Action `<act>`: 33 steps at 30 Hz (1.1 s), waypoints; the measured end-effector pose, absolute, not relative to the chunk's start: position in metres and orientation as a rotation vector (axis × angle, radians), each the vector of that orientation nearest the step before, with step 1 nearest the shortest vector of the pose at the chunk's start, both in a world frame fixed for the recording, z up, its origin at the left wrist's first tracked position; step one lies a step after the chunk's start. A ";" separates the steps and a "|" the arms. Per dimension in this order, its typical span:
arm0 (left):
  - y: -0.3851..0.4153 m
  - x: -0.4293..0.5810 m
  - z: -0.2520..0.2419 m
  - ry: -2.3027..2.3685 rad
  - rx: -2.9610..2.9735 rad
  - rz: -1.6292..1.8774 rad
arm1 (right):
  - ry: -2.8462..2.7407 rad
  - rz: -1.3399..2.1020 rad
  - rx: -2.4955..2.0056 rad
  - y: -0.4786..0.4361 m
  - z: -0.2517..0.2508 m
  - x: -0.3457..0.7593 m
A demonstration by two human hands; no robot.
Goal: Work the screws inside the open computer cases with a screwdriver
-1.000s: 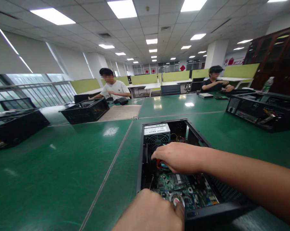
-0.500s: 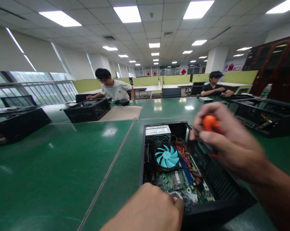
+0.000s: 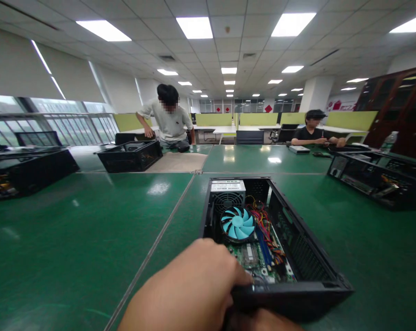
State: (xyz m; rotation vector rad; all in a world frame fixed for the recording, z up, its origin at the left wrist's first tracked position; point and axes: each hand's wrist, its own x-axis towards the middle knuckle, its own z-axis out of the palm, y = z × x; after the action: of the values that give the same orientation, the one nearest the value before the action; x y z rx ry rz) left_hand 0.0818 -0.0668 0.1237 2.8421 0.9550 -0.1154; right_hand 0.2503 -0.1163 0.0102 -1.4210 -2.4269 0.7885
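Observation:
An open black computer case [image 3: 308,257] lies on the green table [image 3: 73,239] in front of me. Inside it are a blue-bladed cooler fan [image 3: 238,223], a power supply with a grey label [image 3: 228,187], coloured cables [image 3: 263,218] and a green motherboard [image 3: 252,257]. My left hand [image 3: 190,289] comes in from the bottom edge, its fingers closed over the case's near wall. A strip of skin shows under that wall; it looks like the same hand's thumb. My right hand is out of sight.
Other open black cases stand at far left [image 3: 25,170], back left [image 3: 130,156] and right [image 3: 377,177]. A person in a white shirt [image 3: 170,122] stands behind the back-left case. Another person in black [image 3: 313,133] sits at the far right. A brown mat [image 3: 180,162] lies mid-table.
My right hand came up out of the case with an orange-handled tool and has left the view. My left hand stays on the near wall. The person in white stood up.

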 end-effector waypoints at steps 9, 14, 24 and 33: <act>0.051 0.123 0.037 1.210 2.373 0.800 | -2.103 0.313 -1.841 -0.004 -0.017 0.246; 0.073 0.137 -0.049 1.217 2.246 0.707 | -2.119 0.239 -1.891 -0.018 -0.035 0.255; 0.080 0.142 -0.075 1.209 2.230 0.677 | -2.177 0.272 -1.851 -0.013 -0.044 0.257; 0.080 0.143 -0.072 1.221 2.237 0.662 | -2.177 0.299 -1.852 -0.012 -0.043 0.258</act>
State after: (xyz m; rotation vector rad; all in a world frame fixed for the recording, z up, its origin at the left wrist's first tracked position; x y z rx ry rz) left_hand 0.1430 0.0801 -0.0722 2.2366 1.2209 0.6619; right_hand 0.2585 -0.0118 -0.0431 -1.8515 -2.1767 0.2992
